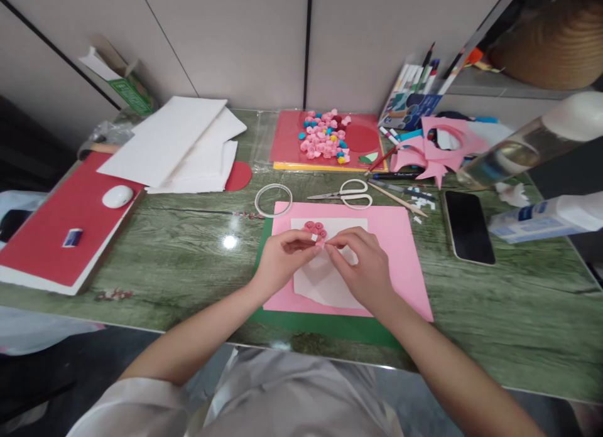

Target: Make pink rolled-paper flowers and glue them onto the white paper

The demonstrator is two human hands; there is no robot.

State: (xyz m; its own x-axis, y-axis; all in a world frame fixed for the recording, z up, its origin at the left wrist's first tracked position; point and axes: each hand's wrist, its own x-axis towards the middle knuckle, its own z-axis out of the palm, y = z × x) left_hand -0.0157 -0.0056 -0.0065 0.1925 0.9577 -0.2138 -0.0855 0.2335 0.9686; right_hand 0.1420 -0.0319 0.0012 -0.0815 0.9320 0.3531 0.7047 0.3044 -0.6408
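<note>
My left hand (pixel 288 256) and my right hand (pixel 362 261) meet over a white paper sheet (pixel 320 285). Between their fingertips is a small pink piece (pixel 321 243), which both hands pinch. A small white square (pixel 314 237) shows at my left fingertips. Just beyond them sits a cluster of dark pink rolled pieces (pixel 315 227) near the top of the white sheet. Under the white sheet lies pink paper (pixel 398 255), and beneath that a green sheet (pixel 301 329). What exactly the fingertips press on is too small to tell.
Scissors (pixel 346 194) and a tape roll (pixel 274 200) lie beyond the paper. Farther back, small pink, blue and yellow pieces (pixel 325 137) rest on a red packet (pixel 287 135). A phone (pixel 469 227) and bottles stand right; white sheets (pixel 164 142) and a red board (pixel 56 217) lie left.
</note>
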